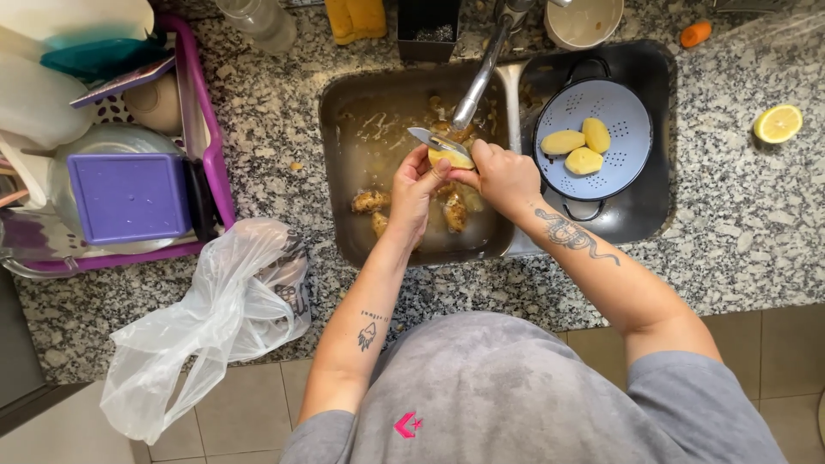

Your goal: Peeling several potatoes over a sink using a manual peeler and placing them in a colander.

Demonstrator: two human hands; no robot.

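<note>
Three peeled potatoes [580,146] lie in the colander [632,176]. Left hand [412,187] grips another potato [450,158]; right hand [503,172] clasps the knife [430,137], mid-peel. Turning it seems next.

1. The potato [450,158] in the hands was pale yellow where peeled.
2. The knife [434,140] blade was silver-grey.
3. The sink [344,172] was dull steel, streaked with brown water, and brown peelings [370,202] lay in it.
4. The colander [619,107] was light blue with a black rim and held three yellow peeled potatoes [583,143].
5. The countertop [739,215] was speckled grey, black and white granite.
6. The half lemon [779,124] was bright yellow.
7. The dish rack [215,163] was magenta, with a purple box [129,198] in it.
8. The plastic bag [206,326] was translucent white.
9. The carrot piece [695,34] was orange.
</note>
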